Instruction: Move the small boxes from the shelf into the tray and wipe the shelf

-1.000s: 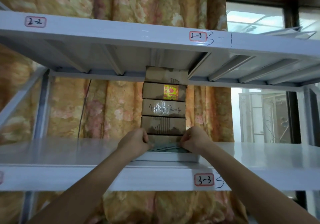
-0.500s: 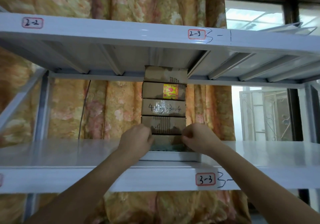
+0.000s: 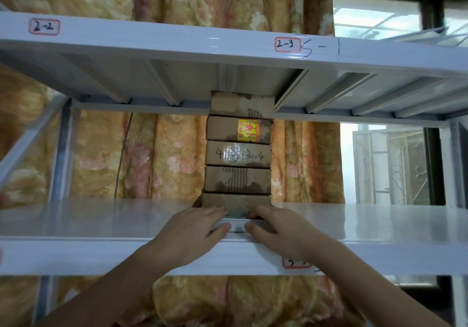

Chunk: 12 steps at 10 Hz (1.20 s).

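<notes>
My left hand [image 3: 195,228] and right hand [image 3: 276,228] pinch the near rim of the shallow white tray [image 3: 236,226] on the white metal shelf [image 3: 101,220], steadying its tall stack of brown cardboard boxes [image 3: 238,154].

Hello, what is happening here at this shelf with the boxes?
A person stands before a white metal shelf with a stack of five small brown cardboard boxes sitting in a shallow white tray. The left hand and right hand rest on the tray's front edge, fingers over its rim below the bottom box. Nothing is lifted.
</notes>
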Available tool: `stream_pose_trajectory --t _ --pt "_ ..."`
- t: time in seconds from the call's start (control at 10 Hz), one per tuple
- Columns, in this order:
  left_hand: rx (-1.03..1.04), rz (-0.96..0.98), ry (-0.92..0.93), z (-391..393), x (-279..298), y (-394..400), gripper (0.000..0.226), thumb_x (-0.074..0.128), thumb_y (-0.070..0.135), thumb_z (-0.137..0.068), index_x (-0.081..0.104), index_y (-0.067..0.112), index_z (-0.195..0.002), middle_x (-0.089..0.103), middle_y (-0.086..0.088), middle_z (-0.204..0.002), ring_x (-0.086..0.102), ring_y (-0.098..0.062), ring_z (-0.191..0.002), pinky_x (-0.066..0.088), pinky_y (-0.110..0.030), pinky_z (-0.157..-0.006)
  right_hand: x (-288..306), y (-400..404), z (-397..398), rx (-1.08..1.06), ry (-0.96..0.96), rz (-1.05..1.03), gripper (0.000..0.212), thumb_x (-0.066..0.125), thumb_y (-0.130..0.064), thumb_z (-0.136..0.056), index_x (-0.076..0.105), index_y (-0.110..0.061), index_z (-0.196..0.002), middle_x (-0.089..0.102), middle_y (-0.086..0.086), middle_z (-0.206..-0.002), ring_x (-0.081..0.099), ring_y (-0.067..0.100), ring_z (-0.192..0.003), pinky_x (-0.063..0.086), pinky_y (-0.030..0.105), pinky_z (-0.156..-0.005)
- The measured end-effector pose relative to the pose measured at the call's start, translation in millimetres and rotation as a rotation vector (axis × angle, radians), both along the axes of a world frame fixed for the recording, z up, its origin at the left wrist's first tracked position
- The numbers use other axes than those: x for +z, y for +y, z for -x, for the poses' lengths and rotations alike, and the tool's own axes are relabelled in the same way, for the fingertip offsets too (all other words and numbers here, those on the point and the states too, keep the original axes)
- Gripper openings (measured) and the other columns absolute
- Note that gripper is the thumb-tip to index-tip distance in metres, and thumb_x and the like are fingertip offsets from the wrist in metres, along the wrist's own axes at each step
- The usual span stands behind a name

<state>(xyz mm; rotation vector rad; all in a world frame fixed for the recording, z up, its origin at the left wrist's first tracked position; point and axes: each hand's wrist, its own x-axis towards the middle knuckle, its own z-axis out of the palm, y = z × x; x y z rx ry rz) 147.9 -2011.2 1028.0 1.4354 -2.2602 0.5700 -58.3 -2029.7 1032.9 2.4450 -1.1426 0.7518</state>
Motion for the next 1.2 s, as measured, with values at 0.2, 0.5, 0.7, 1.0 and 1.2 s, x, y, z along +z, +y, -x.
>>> stream_pose_trajectory --t 0.2,0.5,0.7,1.0,1.2 --pt "0.021 0.010 0.010 2.0 -1.5 1.9 0.048 0.026 0.043 -0.102 0.030 0.030 -0.148 0.031 0.012 -0.154 0.034 -0.008 -0.137 0.028 -0.021 -0.106 -3.3 9.5 -3.3 -0.061 0.013 -0.060 0.032 0.044 -0.038 -0.096 0.047 -0.020 -0.122 0.062 0.003 -0.106 0.056 0.020 -0.091 0.033 0.026 -0.067" --pt "0.071 -0.059 0.048 6.3 -1.4 4.1 0.048 0.030 0.039 -0.103 0.030 0.026 -0.149 0.031 0.008 -0.154 0.032 -0.012 -0.139 0.026 -0.024 -0.108 -4.7 18.6 -0.5 -0.081 0.044 -0.098 0.038 0.036 -0.033 -0.099 0.044 -0.017 -0.132 0.056 0.006 -0.122 0.050 0.022 -0.109 0.031 0.028 -0.084" --pt "0.138 -0.107 0.051 15.3 0.4 10.2 0.051 0.030 0.039 -0.102 0.029 0.019 -0.149 0.033 0.000 -0.154 0.034 -0.019 -0.138 0.028 -0.030 -0.110 -4.7 23.1 -7.6 -0.209 0.089 -0.124 0.039 0.033 -0.033 -0.100 0.041 -0.016 -0.135 0.052 0.009 -0.131 0.047 0.026 -0.119 0.033 0.034 -0.097" --pt "0.264 -0.207 -0.085 15.5 -3.2 61.6 0.063 0.022 0.045 -0.102 0.005 0.012 -0.154 0.005 -0.006 -0.161 0.009 -0.021 -0.147 0.014 -0.036 -0.117 1.5 67.0 -12.6 -0.480 0.086 -0.300 0.056 0.026 -0.041 -0.101 0.018 -0.017 -0.151 0.017 0.004 -0.158 0.016 0.027 -0.145 0.019 0.047 -0.115" --pt "0.467 -0.216 -0.112 7.1 -30.8 108.6 0.060 0.022 0.042 -0.103 0.007 0.014 -0.153 0.009 -0.007 -0.160 0.009 -0.025 -0.147 0.010 -0.045 -0.119 -15.6 131.3 -33.7 -0.658 0.111 -0.222 0.053 0.023 -0.034 -0.101 0.022 -0.015 -0.150 0.027 0.007 -0.154 0.027 0.027 -0.140 0.027 0.042 -0.109"
